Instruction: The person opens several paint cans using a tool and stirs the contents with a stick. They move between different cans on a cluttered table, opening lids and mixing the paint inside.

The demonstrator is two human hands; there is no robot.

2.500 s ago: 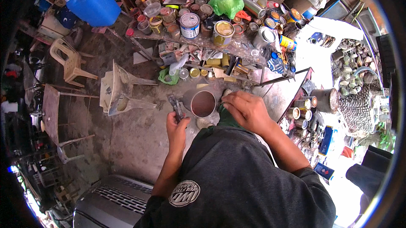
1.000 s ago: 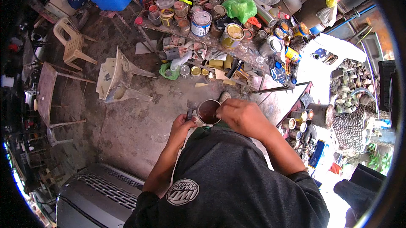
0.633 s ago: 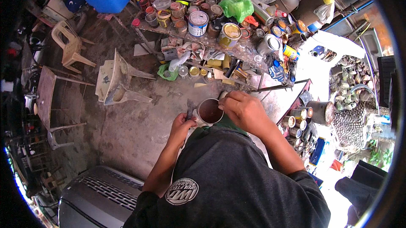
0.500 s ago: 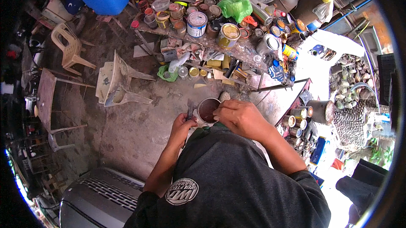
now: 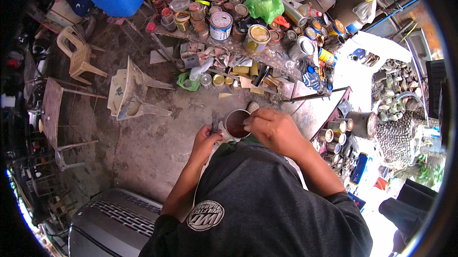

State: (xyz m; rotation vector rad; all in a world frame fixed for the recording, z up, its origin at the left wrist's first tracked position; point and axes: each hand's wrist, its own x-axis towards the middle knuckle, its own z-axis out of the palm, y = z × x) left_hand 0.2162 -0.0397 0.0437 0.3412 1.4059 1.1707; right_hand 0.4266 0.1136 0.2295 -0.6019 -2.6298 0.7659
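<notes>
A round, pale-rimmed container (image 5: pixel 235 122) with reddish-brown contents is right in front of my body. Against its left side, my left hand (image 5: pixel 206 143) is closed, thumb up, around a dark object (image 5: pixel 216 124) whose kind I cannot make out. Whether that object is joined to the container does not show. My right hand (image 5: pixel 272 129) bends over the container's right rim with fingers pinched together and pointing into it. Whatever those fingers hold is hidden by the hand.
A workbench (image 5: pixel 281 61) crowded with paint cans (image 5: pixel 221 25) stands ahead. To the left are a tipped plastic chair (image 5: pixel 125 90) and a beige chair (image 5: pixel 78 54). More cans (image 5: pixel 336 135) sit at the right. A grey car part (image 5: pixel 114 219) lies lower left.
My right hand has shifted slightly right along the container's rim, its fingers still pinched. The left hand stays almost in place.
</notes>
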